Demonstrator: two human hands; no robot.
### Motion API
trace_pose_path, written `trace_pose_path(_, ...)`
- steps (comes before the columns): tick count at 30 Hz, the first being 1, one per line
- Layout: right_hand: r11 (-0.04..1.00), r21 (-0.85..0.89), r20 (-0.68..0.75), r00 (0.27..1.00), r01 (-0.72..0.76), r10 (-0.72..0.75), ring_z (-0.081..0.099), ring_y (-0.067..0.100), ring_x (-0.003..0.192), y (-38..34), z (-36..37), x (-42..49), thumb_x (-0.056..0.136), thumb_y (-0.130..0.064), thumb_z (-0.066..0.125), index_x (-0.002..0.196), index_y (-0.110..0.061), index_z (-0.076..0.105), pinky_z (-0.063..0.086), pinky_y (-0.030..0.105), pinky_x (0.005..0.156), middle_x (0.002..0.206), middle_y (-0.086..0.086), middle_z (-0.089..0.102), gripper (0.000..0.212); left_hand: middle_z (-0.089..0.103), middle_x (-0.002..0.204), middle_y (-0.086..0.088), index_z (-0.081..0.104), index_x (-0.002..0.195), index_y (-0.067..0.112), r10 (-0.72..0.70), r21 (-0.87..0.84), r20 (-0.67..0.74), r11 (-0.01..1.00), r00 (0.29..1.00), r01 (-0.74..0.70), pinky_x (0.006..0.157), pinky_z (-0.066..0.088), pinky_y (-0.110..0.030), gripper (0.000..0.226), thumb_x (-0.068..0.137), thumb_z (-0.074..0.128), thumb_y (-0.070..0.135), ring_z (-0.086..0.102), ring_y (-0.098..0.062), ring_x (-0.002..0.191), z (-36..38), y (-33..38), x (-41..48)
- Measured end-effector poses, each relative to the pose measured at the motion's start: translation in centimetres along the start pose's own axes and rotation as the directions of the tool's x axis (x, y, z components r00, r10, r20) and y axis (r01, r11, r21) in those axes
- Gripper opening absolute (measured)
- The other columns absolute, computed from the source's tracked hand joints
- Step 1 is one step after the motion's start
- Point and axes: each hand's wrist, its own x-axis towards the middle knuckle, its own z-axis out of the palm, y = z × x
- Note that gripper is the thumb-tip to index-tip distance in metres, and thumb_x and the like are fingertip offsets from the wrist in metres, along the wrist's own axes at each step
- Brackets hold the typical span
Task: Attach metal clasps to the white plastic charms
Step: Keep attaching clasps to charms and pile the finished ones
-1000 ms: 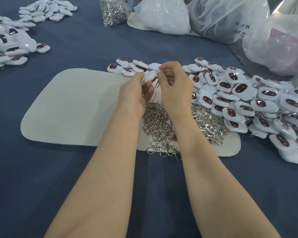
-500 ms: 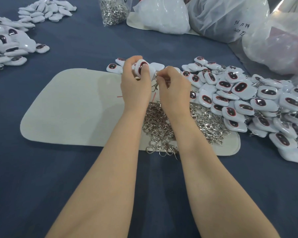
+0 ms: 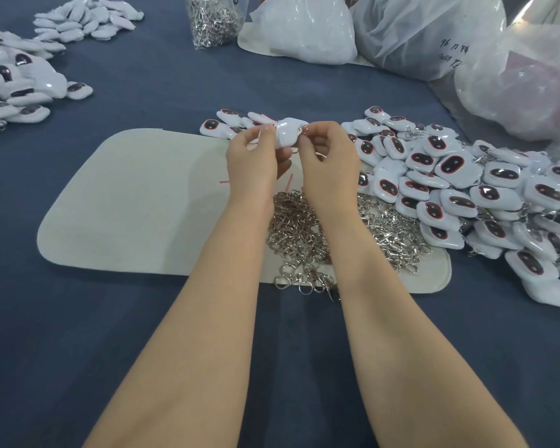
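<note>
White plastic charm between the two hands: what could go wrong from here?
1. The white plastic charm is held in the air only by the fingers of the left hand and right hand. It might slip and drop into the heap of silver metal clasps below.
2. The right hand's pinch at the charm's end hides the joint, so a half-closed clasp could go unnoticed.

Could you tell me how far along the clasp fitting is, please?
Done, apparently: the right pile shows clasps among its charms. In hand: the left hand holds one charm while the right hand pinches a clasp at its end. To do: a big loose clasp heap on the mat, plus a bagful.
</note>
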Motion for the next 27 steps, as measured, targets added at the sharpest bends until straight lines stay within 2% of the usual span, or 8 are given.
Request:
trace_pose_path(5,0.999,0.036,-0.047,0.999,0.016,-0.014,0.054,-0.01,0.07,-0.2,-0.01,0.02,0.09,-0.008,0.058,0.091,-0.015,0.061,0.041,0.006,0.07,0.078,-0.015,0.059,0.007,0.068,0.076,-0.004,0.063,0.083,0.013,-0.136,-0.062,0.045,0.988,0.99,0.139,0.05,0.049,-0.015,0.02,0.096,0.049,0.016,0.056,-0.001,0.05,-0.34,0.14,-0.11)
trace_pose_path(10,1.0,-0.029,-0.034,0.999,-0.003,0.002,0.058,0.007,0.077,-0.02,0.09,0.12,0.093,-0.013,0.056,0.092,-0.011,0.064,0.046,0.019,0.075,0.08,-0.008,0.062,0.008,0.069,0.078,-0.003,0.063,0.082,0.014,-0.182,-0.063,0.066,0.98,0.981,0.187,0.049,0.047,-0.014,0.019,0.096,0.05,0.016,0.054,0.0,0.049,-0.51,0.35,-0.12)
trace_pose_path(12,0.998,-0.062,-0.044,0.999,0.009,-0.012,0.055,0.005,0.074,0.14,0.12,0.15,0.093,-0.013,0.055,0.093,-0.009,0.064,0.043,0.016,0.073,0.078,-0.01,0.06,0.01,0.069,0.079,-0.003,0.063,0.087,0.014,-0.172,-0.039,0.059,0.984,0.983,0.175,0.049,0.046,-0.014,0.016,0.096,0.05,0.016,0.054,-0.002,0.053,-0.49,0.31,-0.11)
trace_pose_path(16,0.982,-0.176,-0.011,0.998,0.065,-0.068,0.056,0.016,0.078,0.36,-0.07,0.19,0.093,-0.009,0.052,0.093,-0.005,0.063,0.043,0.025,0.074,0.081,0.0,0.061,0.012,0.064,0.089,-0.006,0.056,0.107,0.015,-0.007,0.096,-0.014,0.995,1.0,0.008,0.054,0.045,-0.02,0.013,0.095,0.05,0.017,0.057,-0.007,0.056,-0.34,0.06,-0.18)
trace_pose_path(20,0.955,-0.279,0.051,0.995,0.097,-0.087,0.054,0.02,0.078,0.43,-0.34,0.37,0.093,-0.007,0.048,0.088,-0.004,0.062,0.041,0.03,0.073,0.084,0.007,0.065,0.015,0.062,0.101,0.005,0.057,0.108,0.02,0.322,0.337,0.036,0.887,0.946,-0.315,0.081,0.053,-0.034,0.015,0.095,0.052,0.017,0.064,-0.02,0.088,-0.36,0.1,-0.31)
trace_pose_path(22,0.934,-0.338,0.105,0.991,0.113,-0.082,0.055,0.022,0.077,0.48,-0.49,0.42,0.094,-0.009,0.047,0.088,-0.005,0.062,0.043,0.034,0.073,0.086,0.009,0.065,0.016,0.059,0.097,0.014,0.059,0.111,0.021,0.42,0.398,0.118,0.81,0.9,-0.43,0.085,0.05,-0.026,0.019,0.094,0.052,0.017,0.06,-0.002,0.086,-0.36,0.04,-0.61)
trace_pose_path(24,0.923,-0.364,0.153,0.986,0.122,-0.07,0.057,0.026,0.079,0.6,-0.58,0.35,0.095,-0.01,0.046,0.091,-0.003,0.062,0.044,0.039,0.074,0.086,0.011,0.066,0.018,0.057,0.099,0.02,0.06,0.116,0.021,0.468,0.442,0.192,0.744,0.863,-0.501,0.081,0.045,-0.013,0.024,0.095,0.051,0.017,0.053,0.015,0.08,-0.31,-0.26,-0.77)
trace_pose_path(27,0.953,-0.296,0.123,0.992,0.065,-0.03,0.055,0.018,0.075,0.53,-0.54,0.15,0.095,-0.011,0.047,0.09,-0.006,0.061,0.045,0.032,0.073,0.081,0.002,0.063,0.016,0.057,0.098,0.019,0.059,0.115,0.02,0.47,0.401,0.197,0.763,0.861,-0.508,0.082,0.047,-0.016,0.022,0.095,0.051,0.015,0.055,0.009,0.08,-0.24,-0.23,-0.73)
